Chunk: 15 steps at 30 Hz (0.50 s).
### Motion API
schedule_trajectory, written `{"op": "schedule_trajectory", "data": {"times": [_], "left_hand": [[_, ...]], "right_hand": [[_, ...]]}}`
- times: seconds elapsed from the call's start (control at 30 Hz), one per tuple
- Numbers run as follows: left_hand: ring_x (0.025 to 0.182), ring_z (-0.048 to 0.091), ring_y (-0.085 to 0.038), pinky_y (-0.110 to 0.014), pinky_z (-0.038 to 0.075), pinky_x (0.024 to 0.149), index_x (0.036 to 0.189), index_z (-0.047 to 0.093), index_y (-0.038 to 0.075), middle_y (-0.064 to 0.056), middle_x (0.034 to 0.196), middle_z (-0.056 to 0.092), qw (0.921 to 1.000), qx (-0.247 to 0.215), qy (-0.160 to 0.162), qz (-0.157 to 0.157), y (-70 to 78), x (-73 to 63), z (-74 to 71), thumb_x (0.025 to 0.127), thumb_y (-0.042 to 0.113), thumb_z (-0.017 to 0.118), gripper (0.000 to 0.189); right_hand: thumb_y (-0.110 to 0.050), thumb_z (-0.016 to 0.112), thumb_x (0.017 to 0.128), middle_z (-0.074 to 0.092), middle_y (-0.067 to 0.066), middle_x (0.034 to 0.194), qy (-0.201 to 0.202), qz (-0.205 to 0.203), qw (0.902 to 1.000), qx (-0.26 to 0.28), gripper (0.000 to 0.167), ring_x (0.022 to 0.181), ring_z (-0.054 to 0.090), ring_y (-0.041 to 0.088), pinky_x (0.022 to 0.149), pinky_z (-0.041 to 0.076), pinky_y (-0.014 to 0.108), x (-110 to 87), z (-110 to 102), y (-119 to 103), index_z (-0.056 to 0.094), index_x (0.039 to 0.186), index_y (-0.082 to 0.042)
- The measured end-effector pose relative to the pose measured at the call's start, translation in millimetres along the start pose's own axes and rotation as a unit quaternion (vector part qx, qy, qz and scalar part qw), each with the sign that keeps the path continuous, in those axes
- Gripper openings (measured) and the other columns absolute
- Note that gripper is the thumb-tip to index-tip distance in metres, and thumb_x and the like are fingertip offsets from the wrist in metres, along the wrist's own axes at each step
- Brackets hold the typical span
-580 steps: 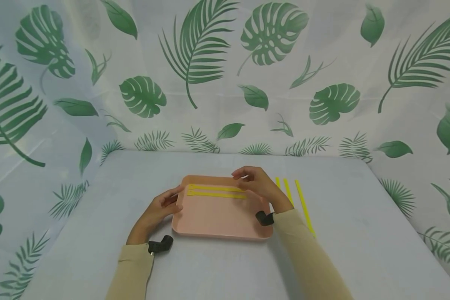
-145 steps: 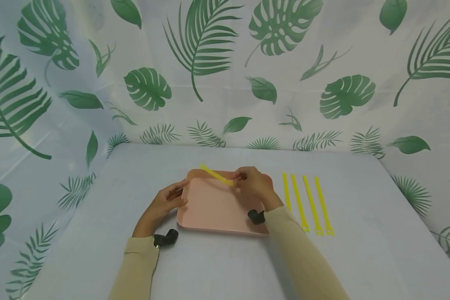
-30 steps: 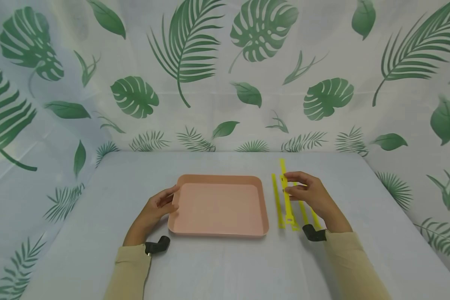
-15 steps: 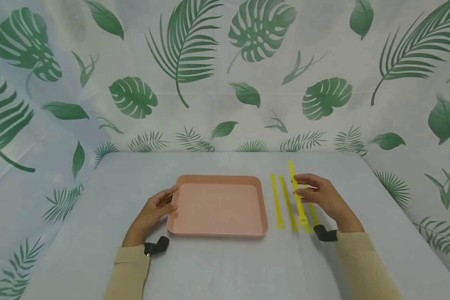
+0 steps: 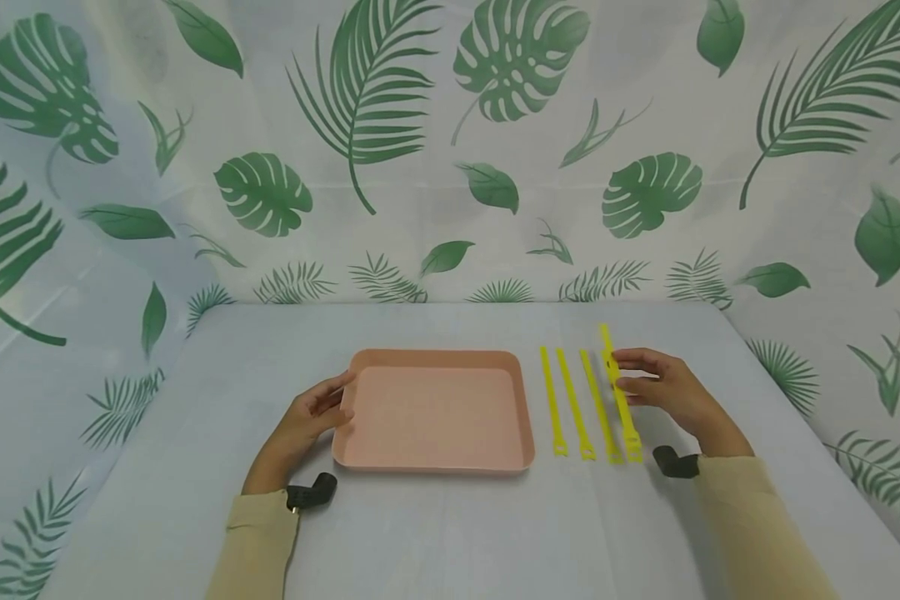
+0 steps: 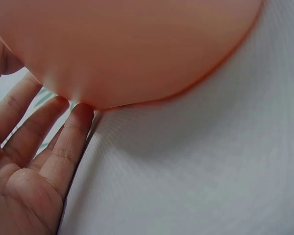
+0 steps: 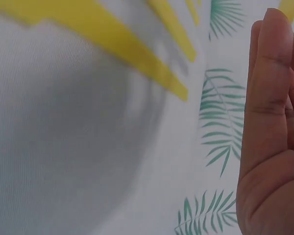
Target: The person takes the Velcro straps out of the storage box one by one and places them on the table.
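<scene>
My left hand (image 5: 300,425) holds the left edge of a pink rectangular tray (image 5: 431,417), thumb over the rim. In the left wrist view several fingertips (image 6: 81,115) press against the tray's outer wall (image 6: 127,54). To the right of the tray, my right hand (image 5: 667,393) pinches a yellow slotted-head strap (image 5: 622,408) between thumb and fingers. That strap overlaps another yellow strap lying under it at the right end of a row. The right wrist view shows the hand's palm side (image 7: 267,132) at the right, beside blurred yellow straps (image 7: 112,41).
Three more yellow straps lie side by side between tray and right hand: the nearest to the tray (image 5: 552,400), a middle one (image 5: 576,404) and a third (image 5: 602,408). A leaf-print curtain (image 5: 412,250) closes off the white table (image 5: 435,533) at back and sides.
Over the last second my right hand has carried the strap rightward across the row. The straps seen in the tray 19.3 s ago are out of it. My left hand keeps its place.
</scene>
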State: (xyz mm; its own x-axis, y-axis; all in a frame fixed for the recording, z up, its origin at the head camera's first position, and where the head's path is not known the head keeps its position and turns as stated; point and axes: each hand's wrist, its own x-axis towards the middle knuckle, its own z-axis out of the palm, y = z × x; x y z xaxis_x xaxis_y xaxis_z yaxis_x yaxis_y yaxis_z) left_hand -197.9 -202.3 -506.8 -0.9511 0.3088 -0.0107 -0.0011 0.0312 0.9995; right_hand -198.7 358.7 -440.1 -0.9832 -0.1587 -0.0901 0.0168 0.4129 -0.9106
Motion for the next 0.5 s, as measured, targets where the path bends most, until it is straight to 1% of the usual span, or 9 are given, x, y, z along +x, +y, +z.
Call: {"op": "schedule_trajectory", "data": {"times": [0.1,0.23,0.3,0.37,0.43,0.5], "left_hand": [[0.155,0.034,-0.048,-0.017,0.05,0.105,0.163,0.038,-0.009,-0.031,0.168,0.036,1.0,-0.003,-0.003,0.001,-0.1,-0.4,-0.2,0.101,-0.002,0.067,0.069],[0.155,0.034,-0.048,-0.017,0.05,0.105,0.163,0.038,-0.008,-0.031,0.168,0.036,1.0,-0.005,-0.004,-0.002,-0.1,-0.7,-0.2,0.101,-0.001,0.067,0.07],[0.156,0.034,-0.047,-0.016,0.05,0.105,0.163,0.038,-0.008,-0.03,0.169,0.036,1.0,-0.003,-0.003,-0.003,0.3,-0.7,0.1,0.101,-0.001,0.068,0.07],[0.156,0.033,-0.047,-0.016,0.05,0.106,0.163,0.038,-0.008,-0.03,0.169,0.035,1.0,-0.003,-0.002,-0.004,0.7,-0.8,0.2,0.101,-0.001,0.068,0.069],[0.156,0.033,-0.048,-0.016,0.05,0.105,0.163,0.038,-0.009,-0.03,0.169,0.035,1.0,-0.001,-0.002,-0.003,1.1,-0.8,0.3,0.101,0.0,0.068,0.069],[0.156,0.033,-0.048,-0.016,0.05,0.105,0.163,0.038,-0.009,-0.03,0.169,0.035,1.0,0.002,-0.004,-0.002,1.1,-0.9,0.2,0.101,-0.001,0.068,0.069]], "right_hand": [[-0.005,0.072,0.104,0.064,0.011,0.135,0.002,0.006,0.9999,-0.008,0.058,0.098,0.069,0.0,0.082,0.064,0.027,0.8,-6,6,0.046,0.152,0.016],[-0.005,0.072,0.104,0.063,0.017,0.14,0.003,0.015,0.9997,-0.018,0.06,0.099,0.066,-0.004,0.082,0.064,0.028,1.3,-12,11,0.045,0.152,0.016],[-0.005,0.072,0.104,0.064,0.014,0.139,0.004,0.019,0.9996,-0.02,0.06,0.1,0.066,-0.005,0.082,0.065,0.028,1.4,-15,13,0.045,0.152,0.016],[-0.006,0.072,0.104,0.063,0.018,0.141,0.004,0.022,0.9994,-0.026,0.06,0.1,0.065,-0.006,0.083,0.065,0.028,1.7,-18,15,0.045,0.152,0.016],[-0.006,0.072,0.104,0.063,0.019,0.141,0.005,0.029,0.999,-0.033,0.06,0.099,0.065,-0.007,0.083,0.065,0.028,2.0,-20,17,0.045,0.152,0.016],[-0.006,0.073,0.103,0.059,0.028,0.146,0.006,0.039,0.9984,-0.042,0.06,0.099,0.064,-0.008,0.084,0.065,0.028,2.5,-22,19,0.046,0.152,0.015]]}}
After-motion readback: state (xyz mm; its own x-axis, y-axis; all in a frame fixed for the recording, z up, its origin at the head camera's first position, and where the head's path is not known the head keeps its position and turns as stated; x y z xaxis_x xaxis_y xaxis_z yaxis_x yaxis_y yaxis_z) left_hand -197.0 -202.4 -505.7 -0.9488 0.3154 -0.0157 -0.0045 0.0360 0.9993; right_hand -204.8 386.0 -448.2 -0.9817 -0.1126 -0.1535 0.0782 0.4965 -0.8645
